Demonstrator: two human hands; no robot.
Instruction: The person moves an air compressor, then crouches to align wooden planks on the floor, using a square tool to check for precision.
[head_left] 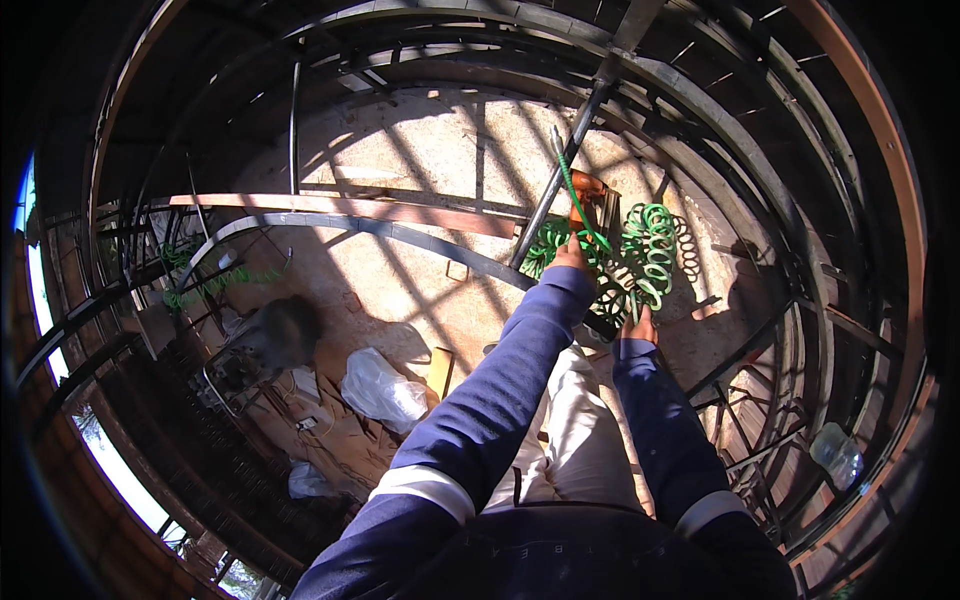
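A green coiled air hose [655, 245] hangs in loose loops in front of me, right of centre. My left hand [568, 256] is closed on part of it. A straighter length runs up past that hand to a pale metal-looking fitting [556, 142]. Lower and to the right, my right hand [638, 326] is closed at the bottom of the coils, its fingers partly hidden. Just beyond the hose is an orange and dark object [588, 188], its kind unclear because the loops cover part of it.
A dark slanting metal bar [565, 165] and a long curved strip [390, 235] cross close by my left hand. White plastic bags [380, 388], a wood block [440, 372] and scraps lie lower left. Another green coiled hose [235, 278] is at left. Curved frames surround the floor.
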